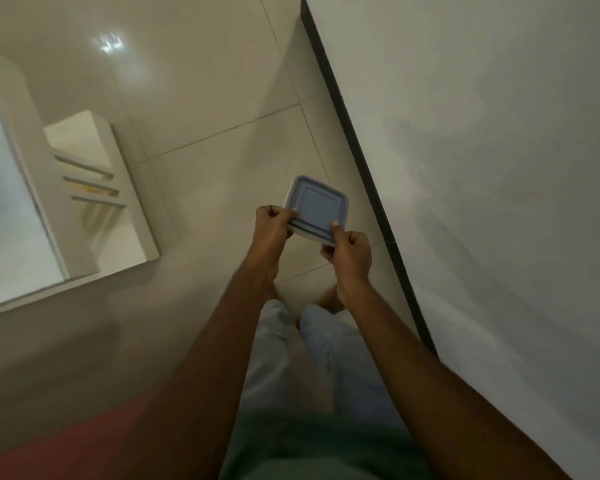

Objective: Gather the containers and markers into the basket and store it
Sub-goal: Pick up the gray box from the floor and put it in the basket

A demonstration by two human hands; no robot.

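Note:
A small square container (317, 206) with a blue-grey lid and pale body is held in front of me above the tiled floor. My left hand (272, 227) grips its near left edge with fingers curled. My right hand (349, 252) pinches its near right corner, thumb on the lid. Both arms reach forward from the bottom of the view. No basket or markers are in sight.
A white wall (499, 168) with a dark skirting strip (357, 140) runs along the right. A white cabinet (94, 188) with several handles stands at the left. A red mat (66, 441) lies at the lower left. My legs and bare feet are below the hands.

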